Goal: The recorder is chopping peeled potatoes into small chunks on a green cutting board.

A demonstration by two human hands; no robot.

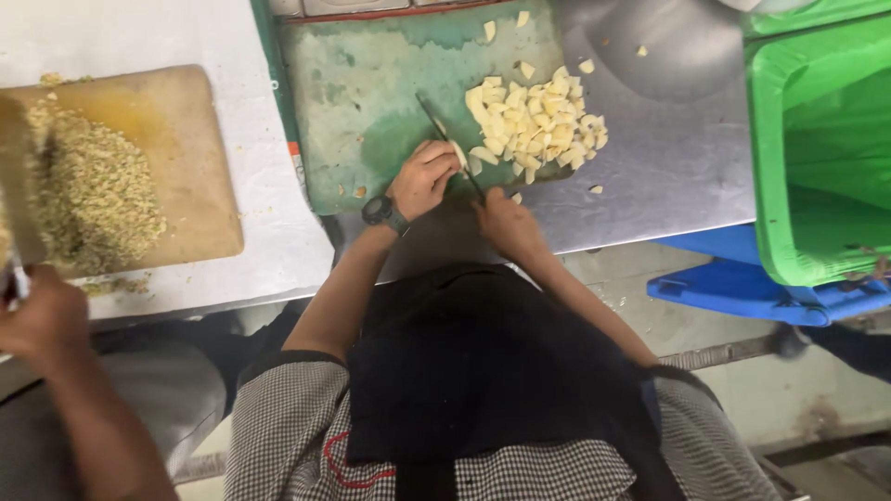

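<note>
Right hand [509, 225] clamped on the knife [452, 150] handle, blade running toward 11 o'clock across the green board [371, 111]; left hand [423, 178] curled tight on a pale piece [459, 154] right against the blade. Pile of cut pale chunks [534, 121] sits at 2 o'clock from the hands on the same board, a few strays on the steel table [668, 176]. At 9 o'clock, another person's hand [42, 320] holds a cleaver [19, 186] over minced stuff [93, 190] on a wooden board [186, 148]; green bin [817, 139] at 3 o'clock.
</note>
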